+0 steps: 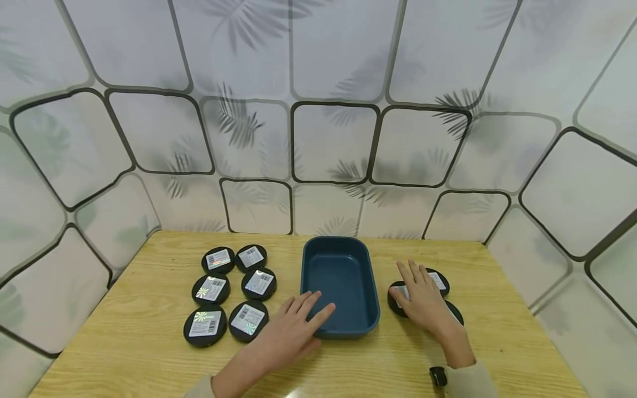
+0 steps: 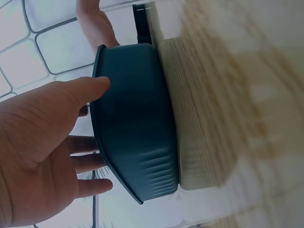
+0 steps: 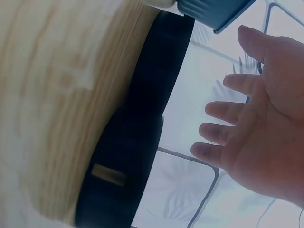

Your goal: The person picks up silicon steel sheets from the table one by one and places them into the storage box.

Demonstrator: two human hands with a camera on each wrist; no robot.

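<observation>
Both are released: left grip (image 1: 294, 327) near a smooth, rounded tub (image 1: 343, 284), right grip (image 1: 424, 303) above flat black discs (image 1: 440, 281).

Left grip (image 1: 290, 330) and right grip (image 1: 424, 301) both palm-down, fingers (image 3: 224, 112) extended and spread.

Booth-like space: patterned walls (image 1: 328, 143), wooden table (image 1: 134, 320)

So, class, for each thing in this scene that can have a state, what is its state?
Blue tub: upright, uncovered.
Six black discs to its left: lying flat, labels up.
Three black discs to its right: lying flat, labels up, partly hidden by the right hand.
Left hand: fingers extended, at the tub's near-left corner.
Right hand: fingers extended, above the right-hand discs, holding nothing.
</observation>
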